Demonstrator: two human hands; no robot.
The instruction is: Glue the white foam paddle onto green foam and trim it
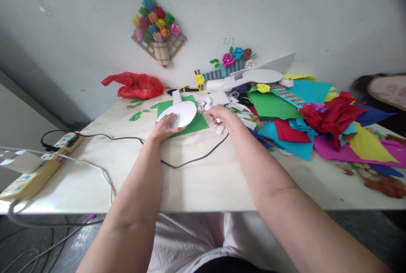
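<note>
My left hand point(166, 126) lies with its fingers spread on the near-left part of a white oval card piece point(182, 113). A narrow white strip point(176, 96) stands out past the oval's far edge. Beneath the oval lies a sheet of green paper point(198, 125). To the right, my right hand point(216, 114) is closed round a white glue gun point(207, 103), its nozzle end close to the oval's right edge. A black cord point(190, 162) runs from near this hand across the table; part of the grip is hidden by my fingers.
A yellow power strip point(41, 165) lies at the left. A red plastic bag point(139, 86) and a yellow-black cutter point(192, 89) are at the back. Coloured paper point(282, 137) piles up on the right. Cut green leaves point(135, 116) lie left; a flower decoration point(161, 31) hangs on the wall.
</note>
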